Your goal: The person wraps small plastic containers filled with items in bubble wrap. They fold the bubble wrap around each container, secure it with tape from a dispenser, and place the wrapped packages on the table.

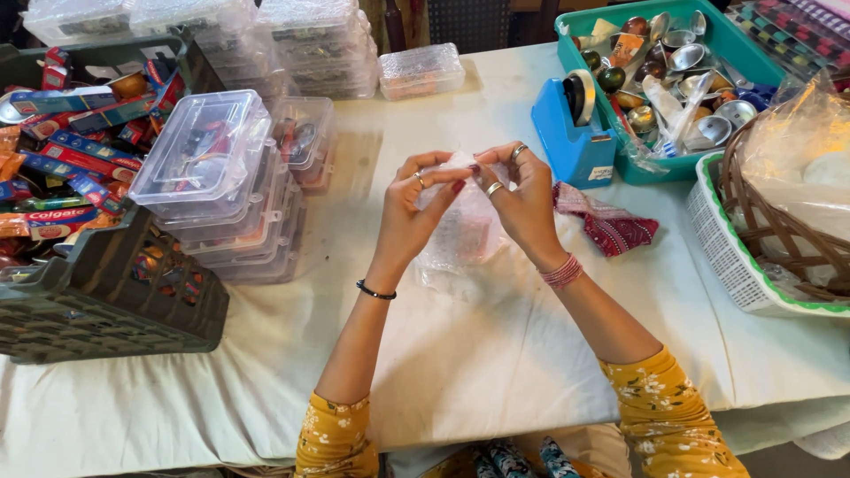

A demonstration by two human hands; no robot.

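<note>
Pinching a clear plastic bag [460,232], both hands; left hand [414,205], right hand [521,196], tape dispenser [571,133] beyond.

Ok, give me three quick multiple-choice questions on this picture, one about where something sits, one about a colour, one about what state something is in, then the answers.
1. Where is the tape dispenser?
A. in the dark crate
B. on the table against the green tray
C. in the wicker basket

2. What colour is the folded cloth beside the right hand?
A. red
B. yellow
C. white

3. How are the clear plastic boxes near the left hand?
A. lids off
B. closed and stacked
C. crushed flat

Answers: 1 B, it stands on the white tabletop touching the green tray. 2 A, it is red and patterned. 3 B, the lids are on and the boxes are piled.
</note>
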